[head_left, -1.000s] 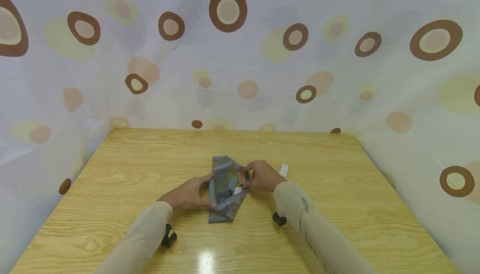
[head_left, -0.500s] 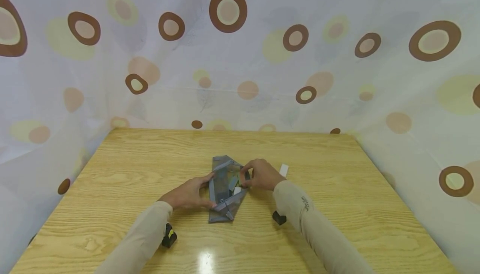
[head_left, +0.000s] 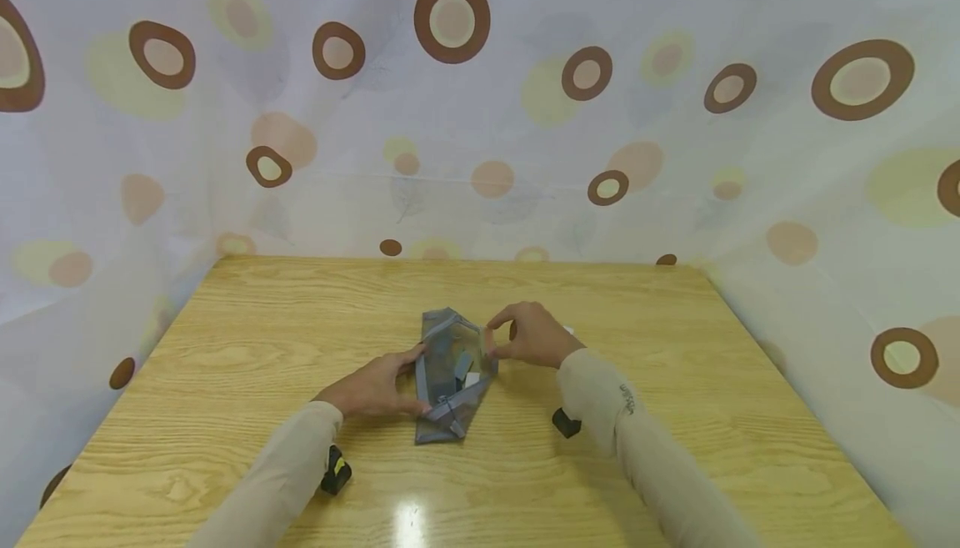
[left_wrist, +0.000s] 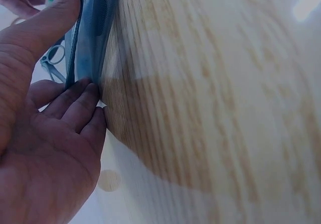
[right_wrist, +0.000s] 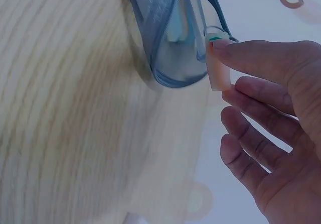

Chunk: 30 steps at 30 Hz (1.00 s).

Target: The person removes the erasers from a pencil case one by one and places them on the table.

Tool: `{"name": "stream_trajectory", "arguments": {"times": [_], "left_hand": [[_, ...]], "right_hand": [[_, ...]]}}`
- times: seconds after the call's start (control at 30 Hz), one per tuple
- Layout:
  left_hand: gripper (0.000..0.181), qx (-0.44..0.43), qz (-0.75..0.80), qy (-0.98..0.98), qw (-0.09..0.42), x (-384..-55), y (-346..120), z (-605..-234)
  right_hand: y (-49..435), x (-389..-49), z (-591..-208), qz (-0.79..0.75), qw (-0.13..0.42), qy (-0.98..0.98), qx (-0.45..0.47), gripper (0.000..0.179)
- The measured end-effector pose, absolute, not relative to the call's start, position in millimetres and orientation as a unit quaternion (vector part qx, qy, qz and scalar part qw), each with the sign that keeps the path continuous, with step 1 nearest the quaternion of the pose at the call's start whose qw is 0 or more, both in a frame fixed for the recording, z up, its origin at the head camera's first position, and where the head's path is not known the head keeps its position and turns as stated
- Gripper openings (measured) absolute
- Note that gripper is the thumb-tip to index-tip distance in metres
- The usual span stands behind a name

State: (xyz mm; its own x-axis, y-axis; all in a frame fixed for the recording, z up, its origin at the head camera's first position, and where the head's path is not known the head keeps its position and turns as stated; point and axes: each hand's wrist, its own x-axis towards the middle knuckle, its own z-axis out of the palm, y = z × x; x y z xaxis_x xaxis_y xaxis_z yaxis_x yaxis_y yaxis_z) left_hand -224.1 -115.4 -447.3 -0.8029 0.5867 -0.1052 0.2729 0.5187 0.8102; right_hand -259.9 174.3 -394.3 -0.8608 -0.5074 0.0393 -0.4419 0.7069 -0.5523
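A grey see-through zip pouch (head_left: 438,373) lies on the table with its mouth spread apart. My left hand (head_left: 378,385) holds its left side; in the left wrist view the thumb (left_wrist: 52,20) lies by the zip edge and the other fingers rest against the pouch's lower side. My right hand (head_left: 532,335) is at the pouch's right end. Between thumb and fingertips it pinches a small pale-orange block (right_wrist: 218,66) with a green mark at one end, just outside the rim. Inside the pouch are a grey-blue piece (head_left: 463,364) and a white block (head_left: 472,379).
Behind my right hand a small white piece (head_left: 568,330) lies on the wooden table (head_left: 300,306), mostly hidden. A white patterned cloth (head_left: 480,114) stands at the table's back and sides. Black wrist cameras sit under both sleeves.
My right hand has moved up and to the right with the block, from inside the pouch to beside its rim. The left hand keeps its hold on the pouch.
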Motion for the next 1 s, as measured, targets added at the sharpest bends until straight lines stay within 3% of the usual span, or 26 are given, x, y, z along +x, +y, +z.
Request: {"name": "stream_trajectory", "arguments": {"times": [0.47, 1.0], "left_hand": [[0.103, 0.252, 0.413, 0.855, 0.187, -225, -114, -448], [0.103, 0.247, 0.404, 0.862, 0.182, -221, -114, -444]], "right_hand": [[220, -259, -377, -0.306, 0.023, 0.93, -0.203, 0.042], [273, -260, -397, -0.287, -0.003, 0.949, -0.133, 0.039]]}}
